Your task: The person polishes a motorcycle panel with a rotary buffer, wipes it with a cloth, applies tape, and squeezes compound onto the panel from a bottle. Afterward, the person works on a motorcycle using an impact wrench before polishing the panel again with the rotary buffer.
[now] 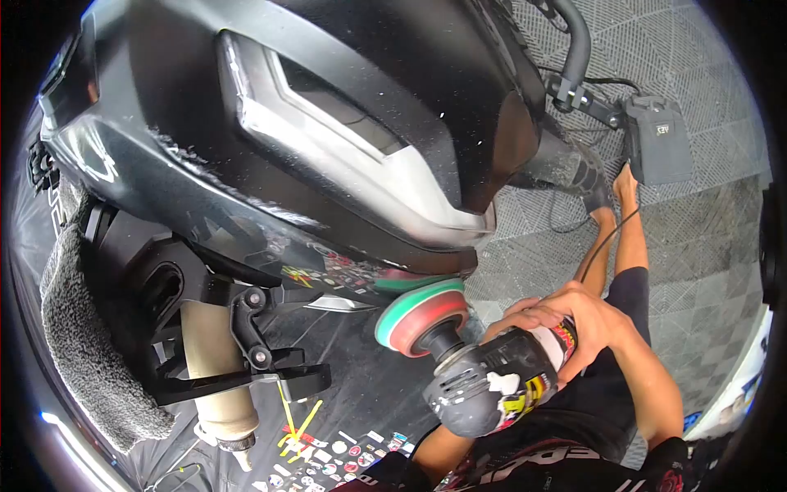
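Observation:
A black and yellow power polisher (500,381) is held in front of my body. Its round pad (422,318), banded green, white and red, is against or very near the lower edge of a glossy black vehicle panel (328,246). My right hand (586,320) wraps round the rear of the polisher body. Fingers (520,316) also show over the top of the tool; the rest of that grip is hidden. My left forearm (443,451) reaches behind the polisher head, and the left hand is hidden by the tool. White residue streaks mark the panel.
A grey towel (90,344) hangs at the left beside a bottle-like beige cylinder (217,369) and black brackets (250,328). Stickers (352,459) cover a dark surface below. A cord (607,238) runs near my legs toward a black case (658,139) on the grey tiled floor (697,238).

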{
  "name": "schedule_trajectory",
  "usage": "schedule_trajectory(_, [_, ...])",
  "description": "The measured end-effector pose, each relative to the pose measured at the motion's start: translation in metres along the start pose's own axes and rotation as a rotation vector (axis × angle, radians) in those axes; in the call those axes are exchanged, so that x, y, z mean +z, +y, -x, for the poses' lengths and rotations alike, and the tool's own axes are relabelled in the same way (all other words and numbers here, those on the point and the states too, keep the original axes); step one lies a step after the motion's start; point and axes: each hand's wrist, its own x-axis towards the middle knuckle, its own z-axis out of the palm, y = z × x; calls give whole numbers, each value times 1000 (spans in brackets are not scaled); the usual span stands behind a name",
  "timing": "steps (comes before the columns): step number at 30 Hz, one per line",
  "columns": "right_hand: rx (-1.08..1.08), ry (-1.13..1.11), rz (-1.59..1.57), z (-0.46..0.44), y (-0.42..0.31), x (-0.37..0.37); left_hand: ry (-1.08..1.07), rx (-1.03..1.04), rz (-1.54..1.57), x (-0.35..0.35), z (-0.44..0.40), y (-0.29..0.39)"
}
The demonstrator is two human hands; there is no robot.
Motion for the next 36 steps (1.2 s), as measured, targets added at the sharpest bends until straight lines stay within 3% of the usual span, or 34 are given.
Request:
schedule_trajectory(4, [-38,-24,-106,-7,2,-3,-45,15,-104,-4,-6,4])
schedule_trajectory(10, [-103,15,-80,-19,-4,-10,70,58,-48,5,-9,-4])
schedule_trajectory(14, [-40,-71,20,-14,12,-11,27,67,-24,-7,1,-17])
schedule_trajectory(24, [-174,-2,-13,-17,27,-4,54,45,-78,0,-8,-1])
schedule_trajectory(36, [-147,19,-24,-20,30,0,50,77,-105,-1,-7,-3])
